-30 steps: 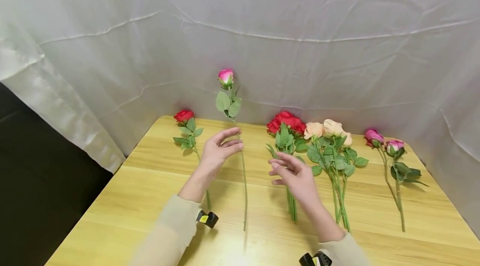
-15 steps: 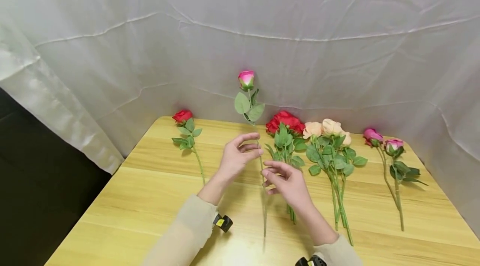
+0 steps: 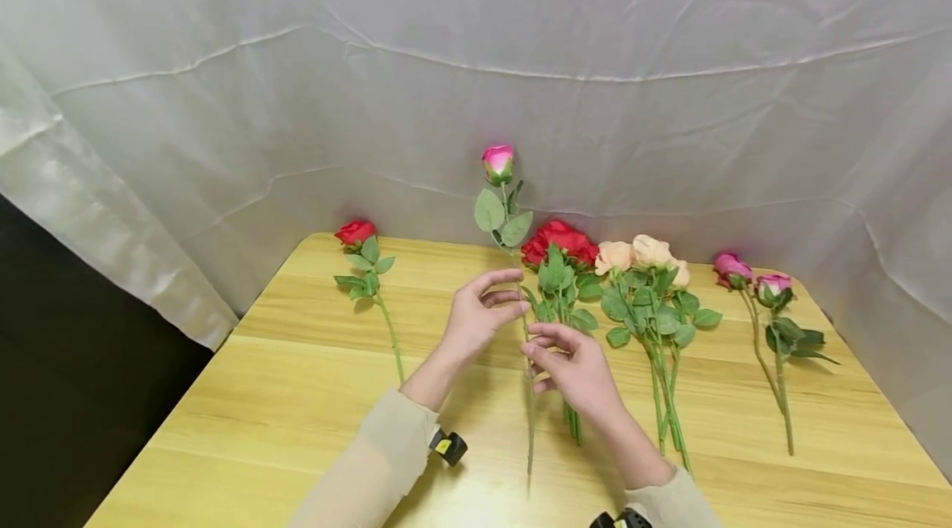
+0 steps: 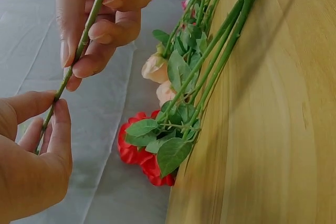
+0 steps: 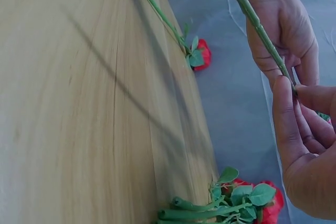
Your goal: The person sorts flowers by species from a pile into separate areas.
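A pink-and-white rose (image 3: 497, 163) with green leaves stands nearly upright above the table, its long stem (image 4: 96, 6) running down between both hands. High on that stem, below the leaves, my left hand (image 3: 479, 317) pinches it between thumb and fingers. Lower down, my right hand (image 3: 578, 369) pinches the same stem with thumb and fingertips, as the right wrist view also shows. Just behind the right hand lies a bunch of red roses (image 3: 561, 243), its stems partly hidden by that hand.
A single red rose (image 3: 355, 232) lies at the left of the wooden table (image 3: 245, 429). Peach roses (image 3: 650, 251) lie right of the red bunch, and two pink roses (image 3: 774, 288) lie farther right. A grey cloth (image 3: 416, 98) hangs behind.
My left hand has carried the pink rose to the right. My right hand has moved slightly left and down and now pinches the stem, which it was apart from one second ago.
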A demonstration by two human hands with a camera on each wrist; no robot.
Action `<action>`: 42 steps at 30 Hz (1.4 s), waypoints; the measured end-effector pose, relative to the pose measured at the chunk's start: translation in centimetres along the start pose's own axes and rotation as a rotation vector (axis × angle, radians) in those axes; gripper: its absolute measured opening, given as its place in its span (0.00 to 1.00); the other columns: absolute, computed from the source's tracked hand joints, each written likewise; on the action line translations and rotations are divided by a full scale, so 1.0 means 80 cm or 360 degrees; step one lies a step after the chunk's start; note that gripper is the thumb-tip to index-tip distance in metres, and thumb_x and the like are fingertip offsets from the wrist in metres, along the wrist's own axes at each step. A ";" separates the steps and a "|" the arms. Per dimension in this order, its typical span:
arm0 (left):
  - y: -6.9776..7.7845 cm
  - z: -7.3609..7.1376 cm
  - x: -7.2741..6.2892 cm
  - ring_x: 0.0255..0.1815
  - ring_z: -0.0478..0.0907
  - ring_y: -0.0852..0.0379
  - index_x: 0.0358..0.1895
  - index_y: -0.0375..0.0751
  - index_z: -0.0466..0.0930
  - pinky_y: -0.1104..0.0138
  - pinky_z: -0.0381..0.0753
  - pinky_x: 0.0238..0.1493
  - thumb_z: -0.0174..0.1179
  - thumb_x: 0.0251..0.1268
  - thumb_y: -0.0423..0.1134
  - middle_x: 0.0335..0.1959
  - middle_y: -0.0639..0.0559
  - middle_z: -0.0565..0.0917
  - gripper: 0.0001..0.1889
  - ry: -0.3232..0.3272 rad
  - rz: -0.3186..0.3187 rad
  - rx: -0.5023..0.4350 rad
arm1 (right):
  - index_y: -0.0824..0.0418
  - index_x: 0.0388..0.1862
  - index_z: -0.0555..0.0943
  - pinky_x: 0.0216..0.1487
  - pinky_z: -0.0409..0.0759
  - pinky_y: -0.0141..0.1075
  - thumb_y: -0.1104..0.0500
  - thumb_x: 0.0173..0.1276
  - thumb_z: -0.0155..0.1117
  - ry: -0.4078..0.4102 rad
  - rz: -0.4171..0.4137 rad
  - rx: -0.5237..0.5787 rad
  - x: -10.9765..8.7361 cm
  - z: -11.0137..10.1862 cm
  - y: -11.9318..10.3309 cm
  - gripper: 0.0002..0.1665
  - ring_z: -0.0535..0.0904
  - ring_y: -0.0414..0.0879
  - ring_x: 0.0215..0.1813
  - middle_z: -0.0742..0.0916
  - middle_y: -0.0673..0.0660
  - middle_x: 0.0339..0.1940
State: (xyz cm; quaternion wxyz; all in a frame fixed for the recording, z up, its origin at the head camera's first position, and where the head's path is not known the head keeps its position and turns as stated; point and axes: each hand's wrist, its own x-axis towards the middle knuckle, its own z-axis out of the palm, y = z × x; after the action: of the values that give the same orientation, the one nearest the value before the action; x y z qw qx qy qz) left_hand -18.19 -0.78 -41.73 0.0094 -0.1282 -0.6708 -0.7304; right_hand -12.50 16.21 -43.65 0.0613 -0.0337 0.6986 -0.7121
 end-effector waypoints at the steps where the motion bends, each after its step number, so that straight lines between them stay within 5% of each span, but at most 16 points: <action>1: 0.000 0.000 0.000 0.60 0.82 0.39 0.64 0.32 0.80 0.62 0.87 0.57 0.70 0.62 0.23 0.63 0.42 0.83 0.25 -0.0009 0.0000 -0.0003 | 0.69 0.62 0.81 0.34 0.91 0.41 0.65 0.73 0.70 0.0006 -0.0003 -0.0009 -0.001 -0.001 0.000 0.21 0.86 0.46 0.34 0.86 0.60 0.43; 9: 0.005 -0.005 -0.003 0.61 0.83 0.43 0.66 0.34 0.79 0.61 0.86 0.60 0.70 0.64 0.25 0.64 0.38 0.82 0.25 -0.0057 -0.0005 -0.0019 | 0.69 0.62 0.81 0.36 0.92 0.45 0.65 0.73 0.70 0.0032 -0.0051 -0.0039 -0.007 -0.014 -0.002 0.21 0.87 0.46 0.34 0.86 0.62 0.45; 16: 0.008 -0.028 -0.007 0.61 0.83 0.44 0.66 0.34 0.80 0.63 0.86 0.59 0.69 0.66 0.25 0.63 0.43 0.83 0.24 -0.0012 -0.0013 0.0008 | 0.68 0.63 0.80 0.33 0.91 0.39 0.62 0.74 0.70 0.0073 -0.0043 -0.0059 -0.017 -0.034 -0.004 0.22 0.86 0.45 0.35 0.85 0.60 0.46; 26: 0.008 -0.096 -0.017 0.60 0.83 0.52 0.67 0.39 0.80 0.68 0.85 0.59 0.69 0.69 0.30 0.68 0.43 0.79 0.24 0.0118 -0.0086 0.0188 | 0.69 0.65 0.78 0.37 0.92 0.43 0.60 0.73 0.71 0.0190 -0.0057 -0.0129 -0.032 -0.075 -0.008 0.26 0.87 0.46 0.37 0.86 0.56 0.45; 37: 0.010 -0.179 -0.030 0.51 0.83 0.65 0.69 0.32 0.76 0.70 0.86 0.54 0.62 0.75 0.30 0.71 0.39 0.76 0.22 0.0274 -0.0171 0.0326 | 0.67 0.66 0.78 0.38 0.92 0.40 0.53 0.75 0.70 0.0292 -0.0012 -0.0249 -0.061 -0.142 -0.002 0.28 0.87 0.45 0.40 0.86 0.51 0.45; 42: 0.011 -0.207 -0.036 0.50 0.82 0.68 0.70 0.33 0.75 0.70 0.85 0.56 0.63 0.75 0.32 0.72 0.40 0.75 0.23 0.0327 -0.0256 0.0434 | 0.60 0.62 0.83 0.37 0.91 0.40 0.58 0.75 0.69 0.0378 -0.0050 -0.0231 -0.074 -0.178 0.005 0.19 0.88 0.43 0.38 0.88 0.45 0.43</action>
State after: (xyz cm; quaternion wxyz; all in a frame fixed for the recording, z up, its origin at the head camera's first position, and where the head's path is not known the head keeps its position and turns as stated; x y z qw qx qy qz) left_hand -18.15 -17.58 -42.54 0.0365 0.0036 -0.7671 -0.6404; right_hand -8.56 31.08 -44.11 -0.0355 0.0354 0.7501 -0.6595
